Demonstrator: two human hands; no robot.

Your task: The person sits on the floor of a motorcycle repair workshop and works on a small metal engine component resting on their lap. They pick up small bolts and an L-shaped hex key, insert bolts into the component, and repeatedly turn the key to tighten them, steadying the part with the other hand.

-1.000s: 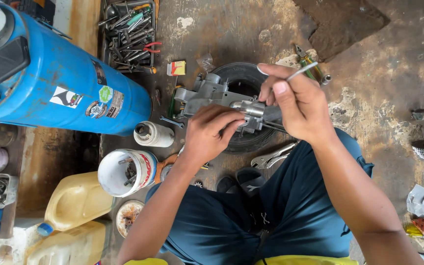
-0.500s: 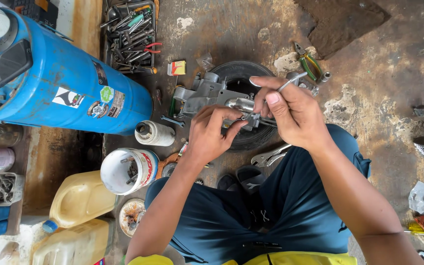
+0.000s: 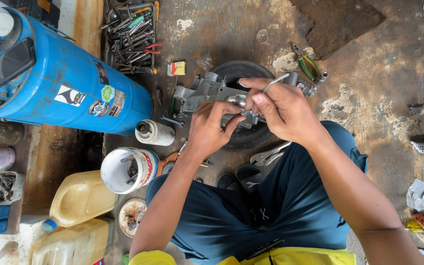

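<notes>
Grey metal casting (image 3: 207,93) sits on the small tyre (image 3: 251,140) at their knees; left hand (image 3: 212,128) pinches a fitting, right hand (image 3: 280,110) pinches a bent rod (image 3: 275,81); I'd brace the casting firmly; feed rod straight.

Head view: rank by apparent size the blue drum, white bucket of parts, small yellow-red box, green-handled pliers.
1. Blue drum, by far the largest.
2. White bucket holding metal parts.
3 and 4. Green-handled pliers and small yellow-red box: the pliers are longer but thinner, so too alike to rank.
</notes>
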